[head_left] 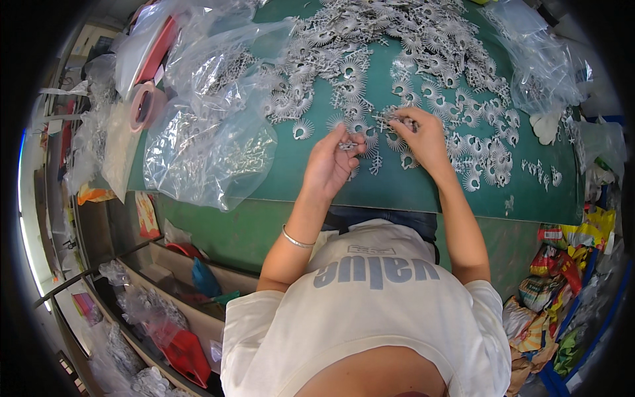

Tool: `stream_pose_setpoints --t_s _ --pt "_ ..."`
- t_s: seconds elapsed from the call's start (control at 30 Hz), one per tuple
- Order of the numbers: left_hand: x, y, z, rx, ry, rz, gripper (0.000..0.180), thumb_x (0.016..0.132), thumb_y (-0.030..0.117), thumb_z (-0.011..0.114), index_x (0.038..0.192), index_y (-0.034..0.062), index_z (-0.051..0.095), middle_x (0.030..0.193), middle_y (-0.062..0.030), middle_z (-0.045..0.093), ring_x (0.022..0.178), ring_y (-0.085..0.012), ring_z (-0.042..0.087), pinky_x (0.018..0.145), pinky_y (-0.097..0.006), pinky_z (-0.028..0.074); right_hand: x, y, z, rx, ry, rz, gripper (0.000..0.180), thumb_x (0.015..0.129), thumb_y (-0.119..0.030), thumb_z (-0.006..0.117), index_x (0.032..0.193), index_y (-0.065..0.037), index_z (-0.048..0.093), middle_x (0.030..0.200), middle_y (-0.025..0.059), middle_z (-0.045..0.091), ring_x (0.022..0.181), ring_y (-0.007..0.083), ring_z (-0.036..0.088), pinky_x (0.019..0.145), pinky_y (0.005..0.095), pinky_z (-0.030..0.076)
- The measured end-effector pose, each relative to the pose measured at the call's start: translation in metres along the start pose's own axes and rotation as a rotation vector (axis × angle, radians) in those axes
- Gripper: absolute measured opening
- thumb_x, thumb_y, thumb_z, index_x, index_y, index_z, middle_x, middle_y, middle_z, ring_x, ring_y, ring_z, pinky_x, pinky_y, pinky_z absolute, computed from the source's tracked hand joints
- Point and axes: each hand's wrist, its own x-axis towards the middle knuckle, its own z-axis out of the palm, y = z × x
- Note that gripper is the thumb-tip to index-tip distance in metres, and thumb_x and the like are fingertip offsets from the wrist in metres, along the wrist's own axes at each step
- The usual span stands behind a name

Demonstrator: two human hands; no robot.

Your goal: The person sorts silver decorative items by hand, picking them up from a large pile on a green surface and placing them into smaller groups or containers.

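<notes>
Small silver-grey pieces, some round with fan-like spokes and some branched like twigs, lie over the green tabletop. My left hand (334,159) is raised palm up at the table's near side, its fingers curled round a few small grey pieces (348,145). To its right, my right hand (423,135) pinches a small clump of grey pieces (390,119) between thumb and fingers. Fan-shaped pieces (357,126) lie between and just beyond the two hands. A branched piece (376,163) rests on the table between my wrists. Exactly which kinds I hold is too small to tell.
A large heap of the pieces (410,30) covers the far table. Clear plastic bags (211,142) of pieces lie at left, beside a pink tape roll (143,107). Another clear bag (539,63) sits far right. Boxes (165,278) stand lower left; colourful packages (546,278) lie lower right.
</notes>
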Motion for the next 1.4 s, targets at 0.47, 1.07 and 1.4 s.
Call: stream_pose_setpoints --t_s 0.47,1.07,1.4 --pt "0.004 -0.017 0.031 0.358 -0.182 0.03 0.036 0.085 0.002 0.057 0.119 -0.0034 0.049 0.096 -0.0077 0.059 0.079 -0.0111 0.056 0.068 -0.023 0.049 -0.032 -0.035 -0.021 0.021 0.025 -0.198 0.015 0.069 -0.002 0.07 0.082 -0.005 0.064 0.07 0.0049 0.056 0.055 0.0151 0.055 0.047 0.0264 0.042" --pt "-0.016 -0.015 0.04 0.264 -0.141 0.081 0.045 0.082 -0.007 0.055 0.125 -0.0061 0.042 0.114 -0.0191 0.056 0.1 -0.0248 0.06 0.087 -0.03 0.05 -0.048 -0.032 -0.02 1.267 -0.176 0.579 0.013 0.092 -0.017 0.051 0.093 -0.004 0.051 0.065 -0.0019 0.045 0.045 0.0034 0.035 0.038 0.0178 0.023" --pt "-0.025 -0.011 0.031 0.497 -0.175 0.204 0.043 0.081 -0.007 0.057 0.122 -0.006 0.046 0.097 -0.0159 0.061 0.086 -0.0203 0.063 0.073 -0.027 0.053 -0.043 -0.045 -0.008 0.83 -0.214 0.515 0.017 0.088 -0.012 0.057 0.1 0.001 0.059 0.061 -0.0039 0.046 0.047 0.0003 0.034 0.04 0.0165 0.021"
